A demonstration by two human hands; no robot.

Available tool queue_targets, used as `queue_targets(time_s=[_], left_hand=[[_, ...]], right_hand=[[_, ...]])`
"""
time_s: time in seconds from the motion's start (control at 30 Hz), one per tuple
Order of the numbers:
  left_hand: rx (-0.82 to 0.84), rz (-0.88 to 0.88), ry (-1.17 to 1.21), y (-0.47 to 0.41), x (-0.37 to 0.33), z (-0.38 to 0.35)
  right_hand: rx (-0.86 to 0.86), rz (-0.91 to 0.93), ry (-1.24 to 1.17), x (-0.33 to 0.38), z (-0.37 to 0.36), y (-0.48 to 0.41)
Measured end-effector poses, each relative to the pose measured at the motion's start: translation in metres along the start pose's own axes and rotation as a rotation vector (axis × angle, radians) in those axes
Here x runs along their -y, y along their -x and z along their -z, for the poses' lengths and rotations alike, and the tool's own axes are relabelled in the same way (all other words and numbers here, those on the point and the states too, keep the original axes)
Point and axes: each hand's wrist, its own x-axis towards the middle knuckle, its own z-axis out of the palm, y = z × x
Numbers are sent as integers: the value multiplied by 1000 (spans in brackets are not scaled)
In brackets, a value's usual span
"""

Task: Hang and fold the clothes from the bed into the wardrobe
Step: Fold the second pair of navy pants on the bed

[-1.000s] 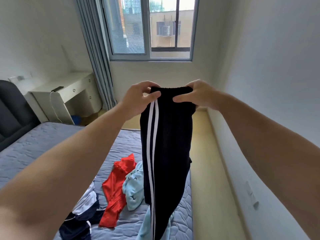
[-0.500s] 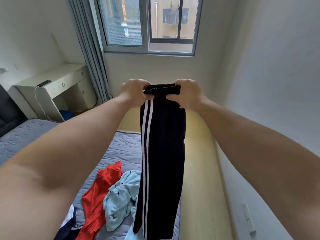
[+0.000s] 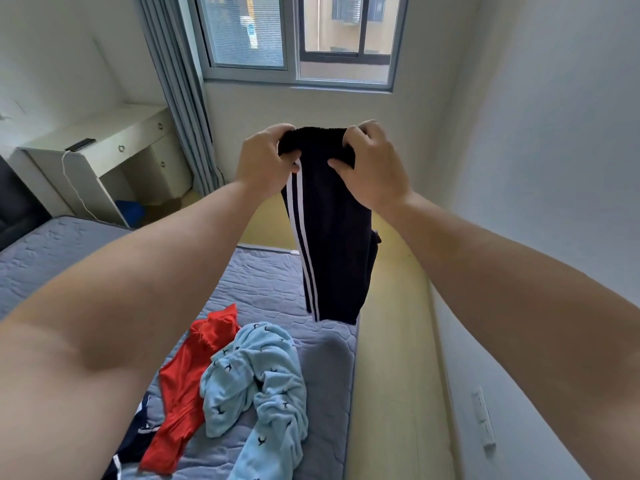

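Black track trousers (image 3: 332, 237) with two white side stripes hang in the air in front of me, clear of the bed. My left hand (image 3: 265, 157) grips the left end of their waistband. My right hand (image 3: 372, 168) grips the right end, thumb pressed on the cloth. The trouser hems dangle above the grey quilted bed (image 3: 259, 289). On the bed lie a red garment (image 3: 187, 386), a light blue patterned garment (image 3: 259, 386) and a dark navy piece with white trim (image 3: 135, 434), partly hidden by my left arm. No wardrobe is in view.
A white desk (image 3: 114, 147) with a phone and cable stands at the back left beside a grey curtain (image 3: 180, 91). A window (image 3: 298, 39) fills the far wall. A narrow yellow floor strip (image 3: 394, 358) runs between bed and right wall.
The trousers have been lifted higher, so their hems now hang free above the bed. My view has tilted down, showing more of the clothes on the bed.
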Motion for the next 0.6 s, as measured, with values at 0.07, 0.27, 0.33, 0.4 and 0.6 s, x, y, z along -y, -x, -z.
queue_targets(time_s=[0.07,0.27,0.33,0.4,0.6], left_hand=[[14,42,31,22,10,3],[79,374,232,134,56,13],[79,499,295,186,70,18],[100,653,386,244,88,25],[101,1095,557,412,157,42]], right_hand=[[19,24,17,9,-3,19],[222,48,42,50,-28,120],[319,-12,-24,71,-43,167],[431,-114,-98,98,-62,217],[817,-351,-77,177,-122,374]])
